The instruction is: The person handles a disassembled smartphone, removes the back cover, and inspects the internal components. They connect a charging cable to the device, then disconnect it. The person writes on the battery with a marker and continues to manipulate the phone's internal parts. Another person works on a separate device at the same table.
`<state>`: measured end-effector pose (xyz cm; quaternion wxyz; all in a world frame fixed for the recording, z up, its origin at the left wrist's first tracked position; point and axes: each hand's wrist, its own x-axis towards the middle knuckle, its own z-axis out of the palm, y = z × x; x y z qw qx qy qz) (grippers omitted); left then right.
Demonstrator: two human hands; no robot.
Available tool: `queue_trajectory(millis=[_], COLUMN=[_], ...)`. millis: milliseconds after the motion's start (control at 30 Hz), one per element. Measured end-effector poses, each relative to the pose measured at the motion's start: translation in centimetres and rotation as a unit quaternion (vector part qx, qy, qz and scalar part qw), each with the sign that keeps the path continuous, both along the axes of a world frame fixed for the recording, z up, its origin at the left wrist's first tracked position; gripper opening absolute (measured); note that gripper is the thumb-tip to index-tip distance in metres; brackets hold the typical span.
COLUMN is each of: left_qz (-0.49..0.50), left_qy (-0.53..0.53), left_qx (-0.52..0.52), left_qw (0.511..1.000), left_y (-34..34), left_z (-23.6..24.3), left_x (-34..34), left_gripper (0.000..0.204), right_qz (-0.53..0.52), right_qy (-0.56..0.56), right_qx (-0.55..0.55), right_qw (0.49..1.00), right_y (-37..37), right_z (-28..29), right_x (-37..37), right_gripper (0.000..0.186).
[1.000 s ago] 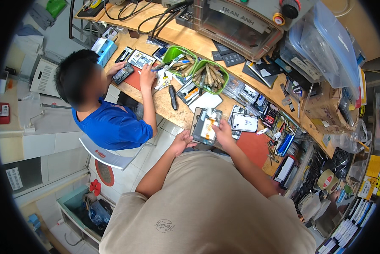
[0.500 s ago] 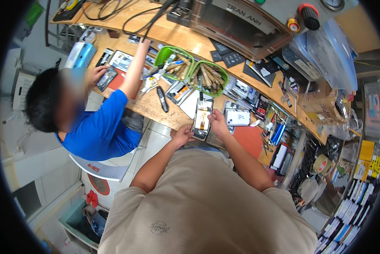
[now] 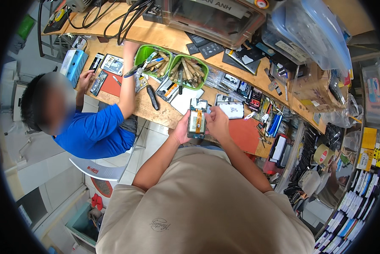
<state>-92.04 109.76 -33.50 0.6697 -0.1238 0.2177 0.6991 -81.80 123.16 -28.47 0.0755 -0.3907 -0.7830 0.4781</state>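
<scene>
Just in front of my shirt, an opened phone (image 3: 197, 120) lies upright in my hands, its inside facing up with a gold-orange flex strip and dark board parts. My left hand (image 3: 181, 130) is closed around its left side. Bent at the right edge of the phone, the fingers of my right hand (image 3: 218, 124) are pressed together on it; the exact fingertip contact is partly hidden. Beyond the phone is a white sheet (image 3: 187, 101). To the right of it, a white phone back (image 3: 232, 110) lies on the bench.
Two green baskets (image 3: 201, 70) of wooden-handled tools stand on the workbench (image 3: 156, 118). A black-handled tool (image 3: 152, 98) lies left of the sheet. An orange-red mat (image 3: 245, 134) is at right. At left sits a co-worker in a blue shirt (image 3: 96, 131), one arm reaching over the bench.
The head view has shifted, so bench items appear further left. My left hand has moved from the phone's lower corner to wrap its side. The co-worker's near hand has moved behind the basket.
</scene>
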Motion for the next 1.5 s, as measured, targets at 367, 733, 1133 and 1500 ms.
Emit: queue_trajectory(millis=[367, 733, 1133, 1500], left_qz=[0.015, 0.06, -0.005, 0.084], left_qy=[0.012, 0.017, 0.07, 0.102], left_qx=[0.001, 0.08, 0.059, 0.013], left_qw=[1.0, 0.995, 0.996, 0.991], left_y=[-1.0, -2.7, -2.8, -2.3], left_z=[0.3, 1.6, 1.7, 2.7], left_x=[3.1, 4.6, 5.1, 4.7], left_gripper=[0.056, 0.063, 0.071, 0.06], right_qz=[0.235, 0.296, 0.32, 0.313], right_qy=[0.047, 0.042, -0.01, 0.145], right_qx=[0.149, -0.014, -0.067, 0.121], right_qw=[0.959, 0.954, 0.945, 0.931], right_y=[1.9, 4.6, 5.0, 2.0], right_z=[1.5, 2.1, 2.7, 4.1], right_x=[-0.2, 0.7, 1.1, 6.9], right_gripper=[0.009, 0.011, 0.013, 0.01])
